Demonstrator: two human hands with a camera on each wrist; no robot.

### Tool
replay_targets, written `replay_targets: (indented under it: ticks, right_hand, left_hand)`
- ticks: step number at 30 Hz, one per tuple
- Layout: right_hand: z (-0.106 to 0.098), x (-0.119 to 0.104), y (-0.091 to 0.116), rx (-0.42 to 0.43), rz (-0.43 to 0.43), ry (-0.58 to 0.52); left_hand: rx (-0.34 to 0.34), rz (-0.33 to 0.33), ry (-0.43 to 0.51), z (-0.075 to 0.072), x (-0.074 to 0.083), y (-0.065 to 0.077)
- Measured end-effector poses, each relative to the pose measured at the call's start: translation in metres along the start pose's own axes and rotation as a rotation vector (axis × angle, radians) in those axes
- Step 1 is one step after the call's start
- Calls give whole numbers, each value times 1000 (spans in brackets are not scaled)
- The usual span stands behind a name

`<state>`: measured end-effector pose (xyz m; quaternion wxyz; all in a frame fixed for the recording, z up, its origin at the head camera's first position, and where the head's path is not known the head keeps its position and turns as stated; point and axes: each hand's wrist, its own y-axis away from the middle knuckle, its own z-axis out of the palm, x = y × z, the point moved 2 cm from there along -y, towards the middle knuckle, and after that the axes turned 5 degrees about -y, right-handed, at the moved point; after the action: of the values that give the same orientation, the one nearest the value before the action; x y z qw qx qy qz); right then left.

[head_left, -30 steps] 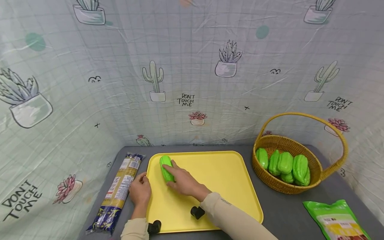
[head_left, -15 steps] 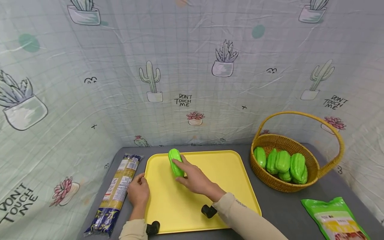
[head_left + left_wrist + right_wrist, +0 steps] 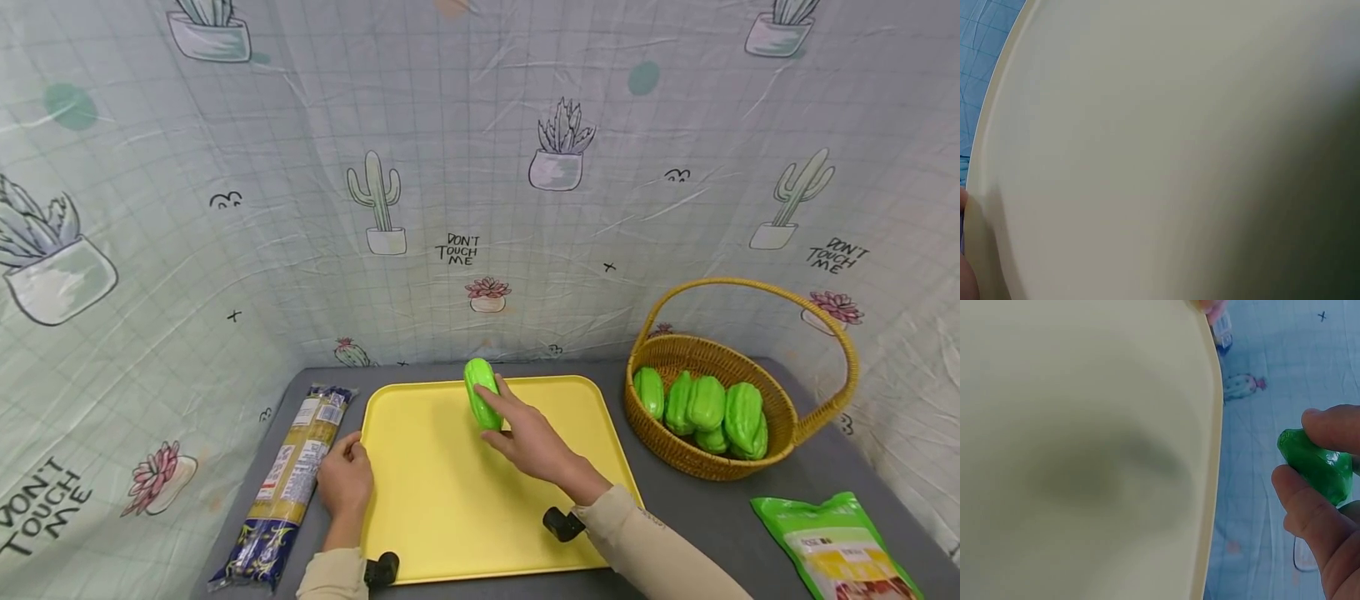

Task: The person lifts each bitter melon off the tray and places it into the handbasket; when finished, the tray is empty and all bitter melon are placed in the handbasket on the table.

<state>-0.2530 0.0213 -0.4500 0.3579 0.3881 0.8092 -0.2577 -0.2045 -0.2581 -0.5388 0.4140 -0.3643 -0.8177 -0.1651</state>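
Observation:
A green ribbed starfruit (image 3: 480,392) is held up over the far middle of the yellow tray (image 3: 420,500) by my right hand (image 3: 536,442). In the right wrist view, thumb and fingers pinch the starfruit (image 3: 1319,465) from both sides, above the tray's surface (image 3: 1085,375). My left hand (image 3: 347,479), fingers curled, grips the tray's left rim. Only bits of its fingers (image 3: 965,275) show at that rim in the left wrist view.
A wicker basket (image 3: 660,446) with a tall handle and several green starfruit (image 3: 707,404) stands right of the tray. A spaghetti packet (image 3: 288,479) lies to the left. At front right lies a green food bag (image 3: 836,546). A patterned cloth (image 3: 487,208) hangs behind.
My right hand has lifted the starfruit off the tray's left side and carried it right, toward the middle. The left hand stays at the rim. The head view has shifted slightly.

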Motion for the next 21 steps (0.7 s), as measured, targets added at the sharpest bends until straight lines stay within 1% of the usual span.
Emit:
replay_targets:
  ticks: [8, 15, 21]
  right_hand:
    - [-33, 15, 18, 99, 57, 21]
    - [-53, 32, 32, 178, 60, 58]
    - [-67, 43, 40, 204, 66, 86]
  left_hand:
    - [-10, -4, 3, 2, 2, -1]
    - [-9, -6, 1, 3, 1, 0]
    - [-2, -11, -4, 1, 1, 1]
